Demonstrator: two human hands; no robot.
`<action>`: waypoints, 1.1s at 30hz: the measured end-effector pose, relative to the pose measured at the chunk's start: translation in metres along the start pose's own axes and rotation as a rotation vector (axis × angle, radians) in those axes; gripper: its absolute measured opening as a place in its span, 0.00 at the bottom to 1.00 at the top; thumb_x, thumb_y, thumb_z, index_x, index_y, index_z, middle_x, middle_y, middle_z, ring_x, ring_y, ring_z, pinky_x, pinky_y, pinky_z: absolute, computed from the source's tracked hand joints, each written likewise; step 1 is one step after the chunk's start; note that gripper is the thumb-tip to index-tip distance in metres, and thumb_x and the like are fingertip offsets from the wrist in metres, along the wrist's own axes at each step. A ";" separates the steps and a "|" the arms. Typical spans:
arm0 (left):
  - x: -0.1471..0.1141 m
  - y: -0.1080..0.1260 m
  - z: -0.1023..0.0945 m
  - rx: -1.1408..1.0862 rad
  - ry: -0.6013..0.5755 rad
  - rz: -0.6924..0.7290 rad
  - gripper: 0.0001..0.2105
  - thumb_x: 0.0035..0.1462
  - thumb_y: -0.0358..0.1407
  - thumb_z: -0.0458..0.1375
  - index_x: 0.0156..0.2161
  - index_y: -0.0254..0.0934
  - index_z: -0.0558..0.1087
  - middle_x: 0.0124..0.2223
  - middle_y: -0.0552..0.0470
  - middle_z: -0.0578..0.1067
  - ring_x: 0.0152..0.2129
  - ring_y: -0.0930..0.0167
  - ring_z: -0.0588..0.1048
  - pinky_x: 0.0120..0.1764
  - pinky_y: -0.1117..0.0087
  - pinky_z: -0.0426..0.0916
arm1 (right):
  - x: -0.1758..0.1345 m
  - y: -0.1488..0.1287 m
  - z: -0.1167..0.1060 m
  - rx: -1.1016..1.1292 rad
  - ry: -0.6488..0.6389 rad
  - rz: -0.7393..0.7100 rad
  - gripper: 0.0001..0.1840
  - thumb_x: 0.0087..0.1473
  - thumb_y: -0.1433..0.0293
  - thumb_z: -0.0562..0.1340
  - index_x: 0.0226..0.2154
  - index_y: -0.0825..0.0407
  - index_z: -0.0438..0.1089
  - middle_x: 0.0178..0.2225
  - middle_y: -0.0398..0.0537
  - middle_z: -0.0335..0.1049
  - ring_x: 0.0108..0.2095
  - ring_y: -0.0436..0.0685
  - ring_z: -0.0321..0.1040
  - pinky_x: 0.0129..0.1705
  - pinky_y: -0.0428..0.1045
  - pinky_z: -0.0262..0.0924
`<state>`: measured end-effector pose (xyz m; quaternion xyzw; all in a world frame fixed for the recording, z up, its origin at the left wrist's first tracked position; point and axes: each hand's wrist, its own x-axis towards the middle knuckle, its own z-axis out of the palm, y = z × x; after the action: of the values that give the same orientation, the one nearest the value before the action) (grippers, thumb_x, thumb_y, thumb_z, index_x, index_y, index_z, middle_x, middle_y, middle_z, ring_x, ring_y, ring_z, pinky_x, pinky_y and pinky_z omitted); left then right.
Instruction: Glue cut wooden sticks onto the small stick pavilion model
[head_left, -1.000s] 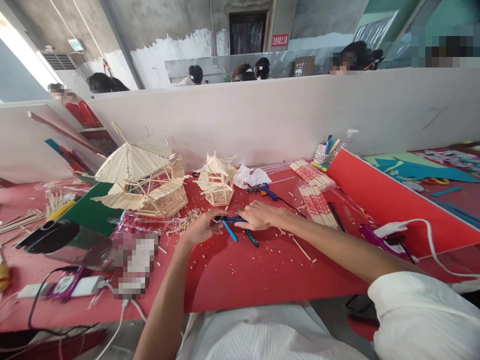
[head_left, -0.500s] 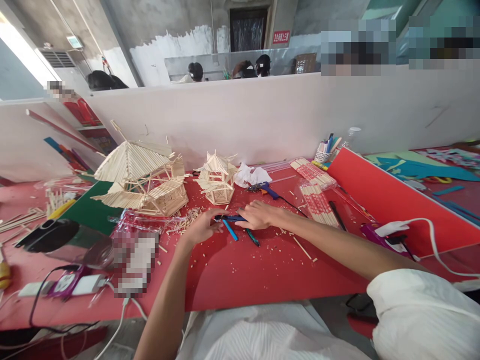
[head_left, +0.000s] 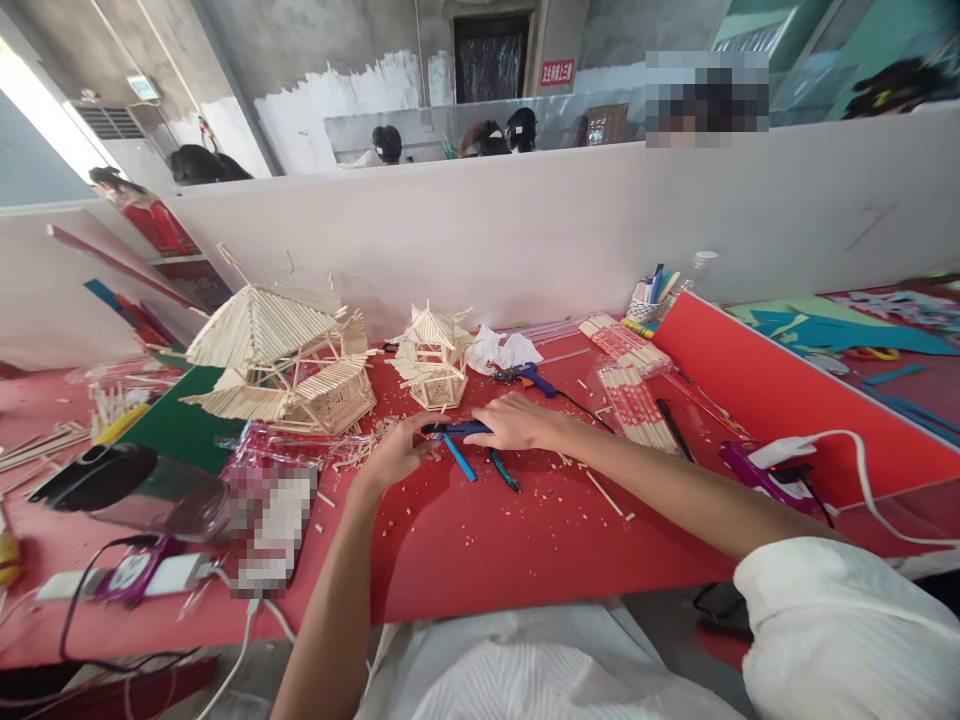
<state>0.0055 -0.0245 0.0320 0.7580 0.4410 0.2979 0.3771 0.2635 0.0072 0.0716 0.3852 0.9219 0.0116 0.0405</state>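
My right hand (head_left: 514,420) is closed round one end of a slim dark blue tool (head_left: 461,428), which looks like a utility knife. At the tool's other end, my left hand (head_left: 396,450) has its fingers curled in, close to its tip; anything they pinch is too small to make out. Just below the tool lies a bright blue stick-like piece (head_left: 460,458) on the red table (head_left: 450,560). Green-handled pliers (head_left: 504,470) rest below my right hand. A small stick-built pavilion (head_left: 433,355) stands right behind my hands.
A larger stick pavilion (head_left: 281,350) stands at the left. Behind my right hand lie a blue glue gun (head_left: 536,378) and white tissue (head_left: 502,350). Wrapped stick packs (head_left: 636,405) and a leaning red board (head_left: 795,400) are at the right. A clear bottle (head_left: 142,490) lies left.
The dark blue tool has turned and lifted slightly between my hands, showing more of its side. Both hands have shifted only a little.
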 end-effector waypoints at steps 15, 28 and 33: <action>0.000 -0.004 0.001 -0.013 -0.018 0.016 0.22 0.60 0.39 0.59 0.59 0.34 0.73 0.54 0.39 0.78 0.26 0.70 0.80 0.35 0.66 0.77 | 0.005 -0.005 0.006 -0.047 0.046 0.076 0.43 0.68 0.41 0.44 0.38 0.60 0.78 0.36 0.67 0.81 0.35 0.68 0.78 0.35 0.52 0.55; -0.005 -0.006 -0.002 -0.043 -0.024 -0.002 0.24 0.60 0.37 0.58 0.61 0.34 0.71 0.38 0.46 0.83 0.28 0.68 0.81 0.36 0.67 0.77 | -0.005 0.000 -0.002 -0.079 0.041 0.120 0.43 0.67 0.41 0.46 0.38 0.60 0.79 0.36 0.69 0.80 0.39 0.71 0.78 0.41 0.55 0.61; -0.015 -0.011 -0.018 0.141 0.014 -0.047 0.25 0.55 0.30 0.55 0.59 0.34 0.74 0.33 0.48 0.81 0.28 0.67 0.80 0.35 0.68 0.74 | -0.027 0.018 -0.004 -0.019 0.002 0.285 0.38 0.67 0.43 0.50 0.42 0.59 0.77 0.40 0.68 0.80 0.43 0.72 0.78 0.44 0.56 0.63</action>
<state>-0.0203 -0.0287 0.0312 0.7699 0.4813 0.2623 0.3268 0.2948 0.0007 0.0788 0.5118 0.8577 0.0265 0.0412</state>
